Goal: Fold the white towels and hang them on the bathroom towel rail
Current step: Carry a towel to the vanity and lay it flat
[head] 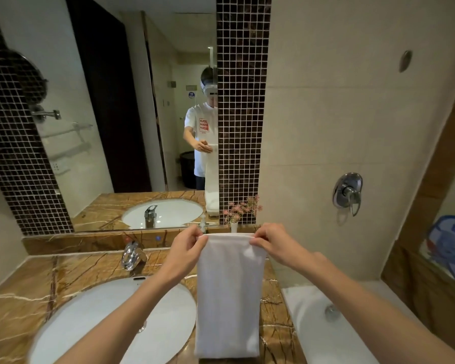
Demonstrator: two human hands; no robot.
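Towel [230,292] folded into a narrow strip, not yet hung.
Left hand [187,248] and right hand [271,245] each pinch a top corner, just right of the sink [95,319].

The person's left hand [187,248] and right hand [271,243] join bare forearms [132,306]. The reflection in the mirror [103,101] shows a white short-sleeved T-shirt [195,119] with a block of red lettering on the chest, and dark trousers [200,183]. A white-and-dark camera headset [208,82] sits on the head.
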